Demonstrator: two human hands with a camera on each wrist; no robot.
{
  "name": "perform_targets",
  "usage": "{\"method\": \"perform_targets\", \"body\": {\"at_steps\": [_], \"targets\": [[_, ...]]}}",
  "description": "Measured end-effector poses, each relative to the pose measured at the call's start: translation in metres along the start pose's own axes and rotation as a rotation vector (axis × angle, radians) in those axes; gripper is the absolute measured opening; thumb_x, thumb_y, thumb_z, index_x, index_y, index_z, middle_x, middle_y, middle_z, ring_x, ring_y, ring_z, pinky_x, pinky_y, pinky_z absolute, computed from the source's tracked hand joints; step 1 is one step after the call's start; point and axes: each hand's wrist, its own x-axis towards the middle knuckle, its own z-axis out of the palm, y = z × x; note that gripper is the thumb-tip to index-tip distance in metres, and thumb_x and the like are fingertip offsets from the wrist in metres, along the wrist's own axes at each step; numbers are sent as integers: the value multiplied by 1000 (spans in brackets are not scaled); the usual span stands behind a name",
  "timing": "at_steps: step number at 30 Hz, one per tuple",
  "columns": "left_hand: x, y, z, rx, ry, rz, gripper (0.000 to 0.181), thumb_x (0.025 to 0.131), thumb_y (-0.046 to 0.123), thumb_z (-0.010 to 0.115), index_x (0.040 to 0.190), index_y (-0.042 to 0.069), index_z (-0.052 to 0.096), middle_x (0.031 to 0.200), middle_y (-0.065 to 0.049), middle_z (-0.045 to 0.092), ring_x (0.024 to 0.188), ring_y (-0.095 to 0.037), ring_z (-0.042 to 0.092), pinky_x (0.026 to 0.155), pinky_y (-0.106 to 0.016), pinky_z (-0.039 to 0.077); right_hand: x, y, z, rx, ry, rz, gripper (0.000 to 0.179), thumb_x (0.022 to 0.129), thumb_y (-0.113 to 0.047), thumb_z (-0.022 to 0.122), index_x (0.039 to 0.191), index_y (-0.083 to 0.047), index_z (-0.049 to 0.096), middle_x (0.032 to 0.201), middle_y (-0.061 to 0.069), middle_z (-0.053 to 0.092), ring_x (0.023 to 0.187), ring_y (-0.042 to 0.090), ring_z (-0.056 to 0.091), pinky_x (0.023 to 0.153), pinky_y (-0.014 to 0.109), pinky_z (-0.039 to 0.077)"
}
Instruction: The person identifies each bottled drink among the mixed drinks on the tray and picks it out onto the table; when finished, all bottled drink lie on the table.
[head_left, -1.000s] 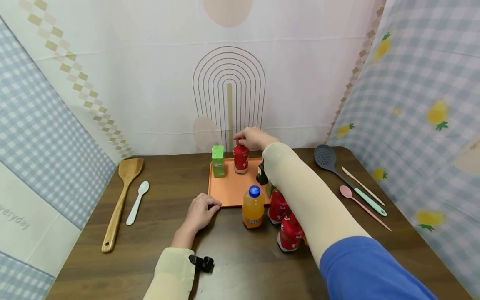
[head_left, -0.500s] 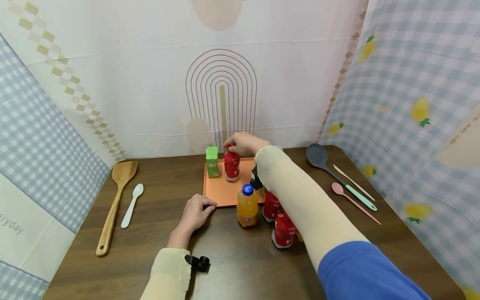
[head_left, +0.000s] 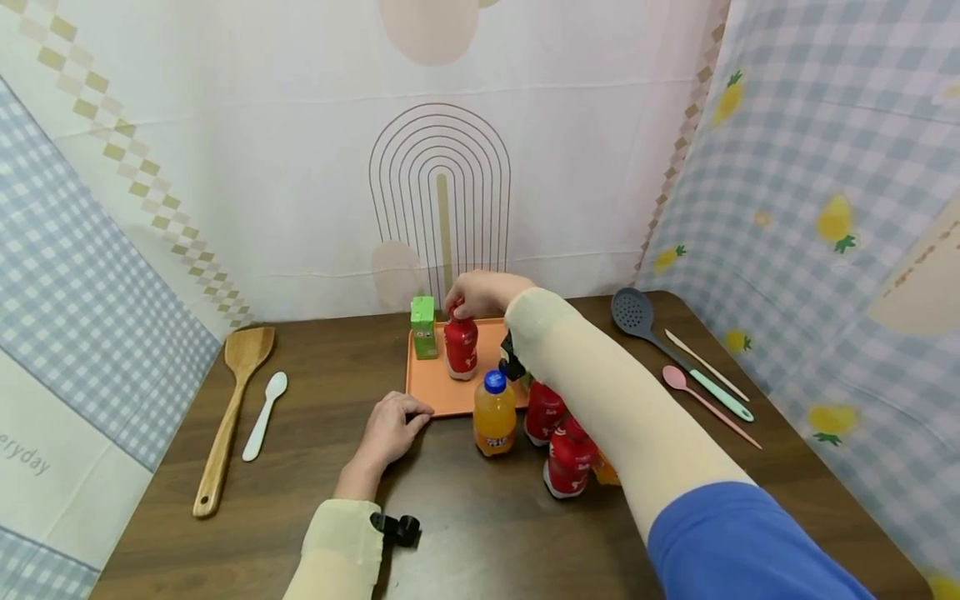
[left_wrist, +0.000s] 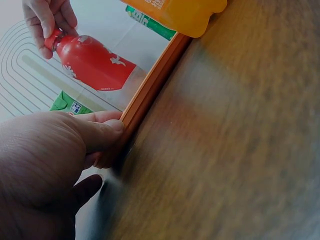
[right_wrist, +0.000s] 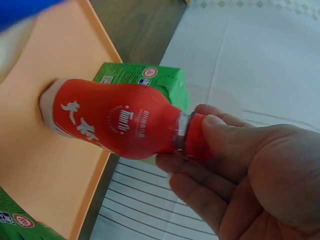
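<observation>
My right hand [head_left: 483, 293] pinches the red cap of a red plastic bottle [head_left: 461, 348] by thumb and fingers. The bottle [right_wrist: 117, 117] is upright over the orange tray [head_left: 442, 400], its base at the tray floor; whether it bears weight there I cannot tell. Just left of it a green drink carton [head_left: 423, 329] stands on the tray. My left hand [head_left: 392, 427] holds the tray's near left corner, thumb on the rim [left_wrist: 135, 112]. An orange juice bottle [head_left: 495, 417] with a blue cap stands before the tray's front edge.
Two more red bottles [head_left: 567, 462] stand right of the juice bottle, partly behind my right forearm. A wooden spatula [head_left: 236, 400] and white spoon [head_left: 266, 415] lie left. A slotted spoon [head_left: 633, 312], pink spoon [head_left: 675, 379] and thin pale stick [head_left: 705, 362] lie right.
The red bottle in my right hand has come nearer to me and slightly left across the tray, closer to the carton. My left hand stays at the tray corner. The head view has shifted a little.
</observation>
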Motion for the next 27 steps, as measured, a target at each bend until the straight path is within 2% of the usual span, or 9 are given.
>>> {"method": "perform_targets", "body": {"at_steps": [11,18,27], "targets": [[-1,1,0,4,-9,-6,7,84,11,74,84,17,78,86,7,70,93,-17,59,83,-41,47,-14,-16,4,-33,-25,-11,27,97,-15,59,123,-15,67,117,4,65,99,15,60,82,27,51],[-1,0,2,3,-24,-36,7,85,12,74,85,18,78,87,7,69,94,-16,58,84,-39,47,-18,-21,9,-54,-39,-11,29,97,-16,59,124,-14,67,121,4,64,100,16,59,82,29,51],[0,2,1,10,-10,-24,6,83,12,75,83,18,78,85,6,69,92,-17,58,82,-39,47,-24,-28,12,-115,-50,-50,27,96,-18,60,122,-18,68,118,2,65,101,16,58,81,29,51]]}}
